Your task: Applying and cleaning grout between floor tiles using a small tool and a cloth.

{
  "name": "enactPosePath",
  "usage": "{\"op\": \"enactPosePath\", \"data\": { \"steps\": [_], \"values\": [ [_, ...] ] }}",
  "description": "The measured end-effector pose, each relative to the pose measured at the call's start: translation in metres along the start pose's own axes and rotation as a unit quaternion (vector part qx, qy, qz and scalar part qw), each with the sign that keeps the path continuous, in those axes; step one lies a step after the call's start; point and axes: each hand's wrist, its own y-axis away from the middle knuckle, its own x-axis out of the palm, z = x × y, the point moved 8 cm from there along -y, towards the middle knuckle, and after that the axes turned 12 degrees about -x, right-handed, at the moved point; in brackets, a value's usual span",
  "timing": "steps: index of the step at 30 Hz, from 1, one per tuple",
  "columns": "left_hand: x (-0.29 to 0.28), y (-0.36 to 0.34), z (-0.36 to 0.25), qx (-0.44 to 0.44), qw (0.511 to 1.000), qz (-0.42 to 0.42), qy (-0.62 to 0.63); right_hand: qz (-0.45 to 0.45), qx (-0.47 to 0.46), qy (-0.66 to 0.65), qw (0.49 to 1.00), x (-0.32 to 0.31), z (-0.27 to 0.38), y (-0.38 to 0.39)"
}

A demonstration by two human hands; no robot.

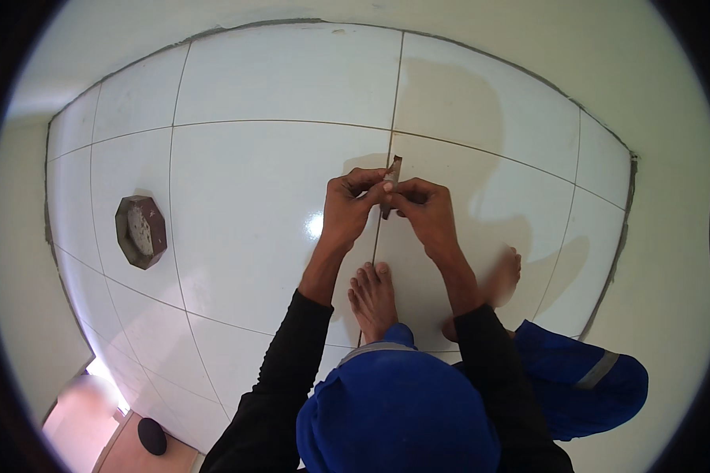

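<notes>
Light is bright and even across the glossy white tile floor [244, 205]. A small hot glare spot sits just left of the left hand [347, 206], on the tile. Soft grey shadows fall beyond and to the right of the right hand [427, 211], so the light comes from behind the person. Focus is sharp around both hands. Grout lines bend strongly toward the rim, and a black fisheye border rings the picture. The lower left corner glows overexposed.

Long black sleeves [280, 378], blue trousers [402, 410] with seemingly grey reflective bands, bare feet [373, 298].
</notes>
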Motion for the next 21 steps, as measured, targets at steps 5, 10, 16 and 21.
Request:
{"op": "enactPosePath", "data": {
  "steps": [5, 10, 16, 21],
  "values": [
    [0.004, -0.001, -0.002, -0.006, 0.999, -0.033, -0.028, 0.023, 0.007, -0.019, 1.000, -0.011, -0.005, -0.004],
    [0.013, -0.003, -0.003, -0.008, 0.999, 0.012, 0.038, 0.012, 0.134, -0.224, 0.965, 0.001, -0.006, 0.003],
    [0.021, -0.008, -0.019, 0.012, 0.998, 0.025, 0.054, -0.022, 0.102, -0.335, 0.937, -0.011, 0.005, -0.003],
    [0.018, -0.010, -0.016, 0.023, 1.000, 0.007, 0.002, 0.031, 0.005, -0.066, 0.997, -0.032, 0.053, -0.026]
  ]
}}
